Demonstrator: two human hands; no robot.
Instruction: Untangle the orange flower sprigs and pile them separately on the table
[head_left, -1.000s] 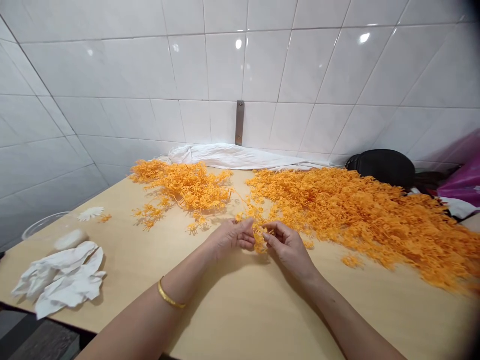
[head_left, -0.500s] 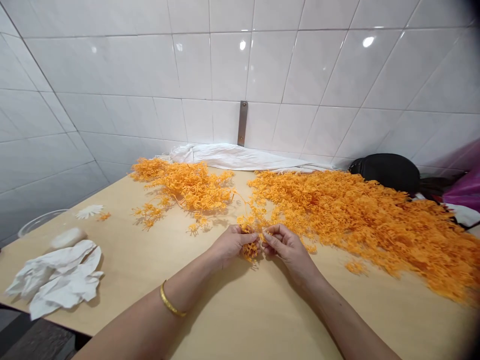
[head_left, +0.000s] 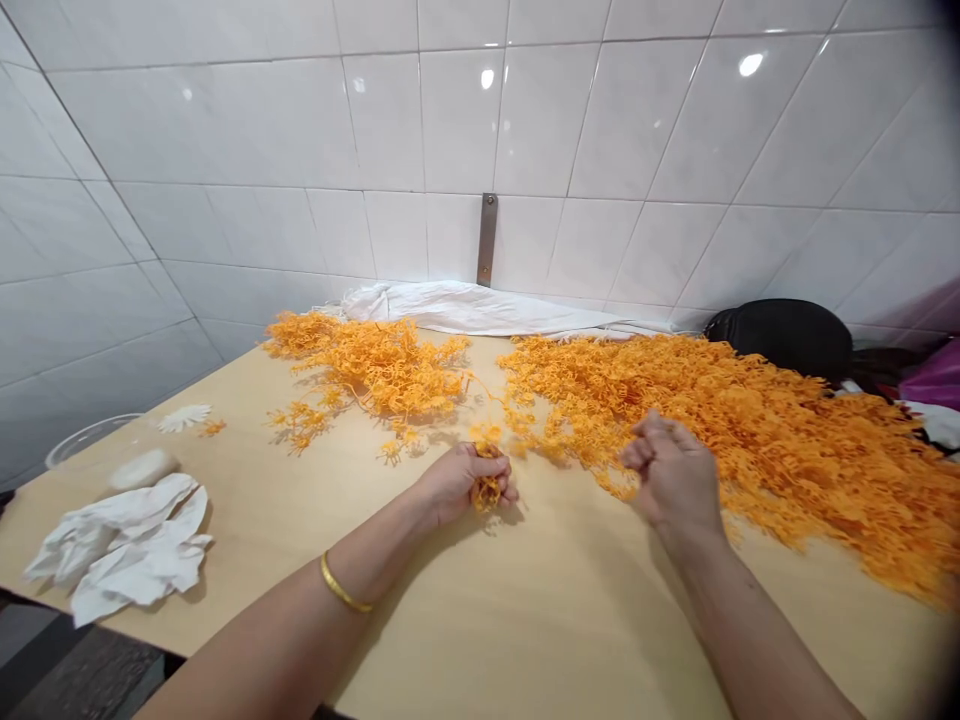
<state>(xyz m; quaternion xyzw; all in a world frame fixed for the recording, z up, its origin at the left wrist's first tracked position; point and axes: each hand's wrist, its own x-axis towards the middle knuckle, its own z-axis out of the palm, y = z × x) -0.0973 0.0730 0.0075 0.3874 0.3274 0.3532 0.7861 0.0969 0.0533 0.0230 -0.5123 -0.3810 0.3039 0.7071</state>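
My left hand (head_left: 469,482), with a gold bangle (head_left: 343,588) on the wrist, is closed around a small bunch of orange artificial flower sprigs (head_left: 487,492) just above the table. Some of the bunch sticks out above and below the fingers. My right hand (head_left: 679,475) is apart from it, raised at the near edge of the large orange pile (head_left: 750,410). Its fingers are curled together and slightly blurred; whatever they may hold is hidden. A smaller heap of orange sprigs (head_left: 382,370) lies beyond my left hand, and a thin orange stem (head_left: 486,388) runs between the two.
On the wooden table (head_left: 480,620) at left lie crumpled white tissue (head_left: 142,550), a white rounded lump (head_left: 142,468), a white daisy-like piece (head_left: 184,417) and a clear round rim (head_left: 82,440). White cloth (head_left: 465,305) runs along the tiled wall; a black case (head_left: 784,335) sits back right.
My right hand has moved away from the bunch, to the right and toward the large pile. My left hand keeps its grip on the bunch, nearly in place. The view has shifted slightly.
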